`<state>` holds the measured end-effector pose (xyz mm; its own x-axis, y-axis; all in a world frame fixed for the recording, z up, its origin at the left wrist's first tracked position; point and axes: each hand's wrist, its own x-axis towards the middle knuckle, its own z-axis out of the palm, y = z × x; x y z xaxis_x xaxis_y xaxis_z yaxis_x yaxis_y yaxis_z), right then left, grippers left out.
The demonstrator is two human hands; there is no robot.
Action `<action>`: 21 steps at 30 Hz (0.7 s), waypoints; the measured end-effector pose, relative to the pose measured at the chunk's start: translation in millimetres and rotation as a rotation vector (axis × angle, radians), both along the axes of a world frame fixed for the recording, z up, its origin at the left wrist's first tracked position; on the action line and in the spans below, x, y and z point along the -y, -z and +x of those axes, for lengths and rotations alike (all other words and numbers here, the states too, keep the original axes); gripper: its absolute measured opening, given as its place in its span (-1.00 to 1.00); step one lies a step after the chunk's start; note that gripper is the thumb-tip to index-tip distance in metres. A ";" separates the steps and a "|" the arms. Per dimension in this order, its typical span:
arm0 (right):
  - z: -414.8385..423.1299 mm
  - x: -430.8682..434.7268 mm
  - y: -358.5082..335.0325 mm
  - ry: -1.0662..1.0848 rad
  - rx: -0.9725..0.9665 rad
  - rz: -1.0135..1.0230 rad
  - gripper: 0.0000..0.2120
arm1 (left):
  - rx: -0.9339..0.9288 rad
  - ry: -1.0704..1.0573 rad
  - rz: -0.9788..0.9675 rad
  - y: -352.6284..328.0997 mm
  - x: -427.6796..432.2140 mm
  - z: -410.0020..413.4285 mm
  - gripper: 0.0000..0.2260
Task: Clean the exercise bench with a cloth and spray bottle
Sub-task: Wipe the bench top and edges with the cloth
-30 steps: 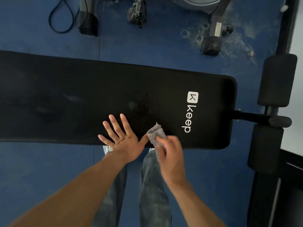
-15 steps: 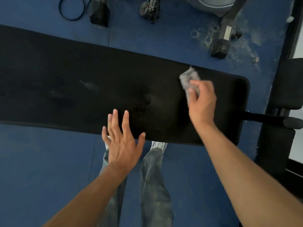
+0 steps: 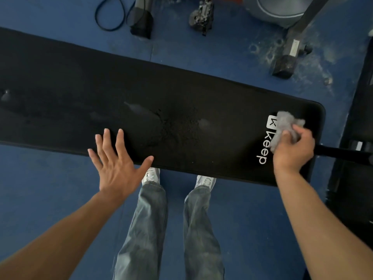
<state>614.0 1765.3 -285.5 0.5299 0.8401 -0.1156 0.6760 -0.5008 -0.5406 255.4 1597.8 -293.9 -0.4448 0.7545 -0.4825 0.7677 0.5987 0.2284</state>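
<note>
Plainly the job was under way but not finished. The right hand gripped a crumpled grey cloth, fingers and thumb curled round it, and pressed it to the bench at its right end, just beside the white logo. Most of the cloth bulged out beyond the knuckles on the far side of the hand, with a wad tucked under the thumb. A speckled, damp-looking patch sat mid-bench, and pale smears lay left of it, so I judged the middle and the left stretch were yet to be wiped. The left hand was spread, fingers straight, holding nothing, over the near edge, well apart from the cloth; whether it touched the pad I could not tell. No spray bottle was in view.
</note>
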 end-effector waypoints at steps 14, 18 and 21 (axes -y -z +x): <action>-21.9 104.4 -21.8 -1.022 -0.058 -0.252 -0.79 | 0.152 -0.063 -0.246 1.7 -20.7 3.0 0.11; 3.7 47.5 -16.8 -1.039 0.101 -0.199 -0.71 | 0.214 -0.058 -0.387 -4.0 -32.5 -2.3 0.13; -3.5 -16.6 -9.8 -0.742 0.199 -0.132 -0.75 | 0.247 -0.054 -0.479 -11.1 -39.5 -5.0 0.11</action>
<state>610.5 1781.9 -275.7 -0.1444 0.9690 -0.2006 0.9374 0.0690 -0.3413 250.4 1637.3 -282.8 -0.3072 0.4031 -0.8620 0.6909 0.7174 0.0893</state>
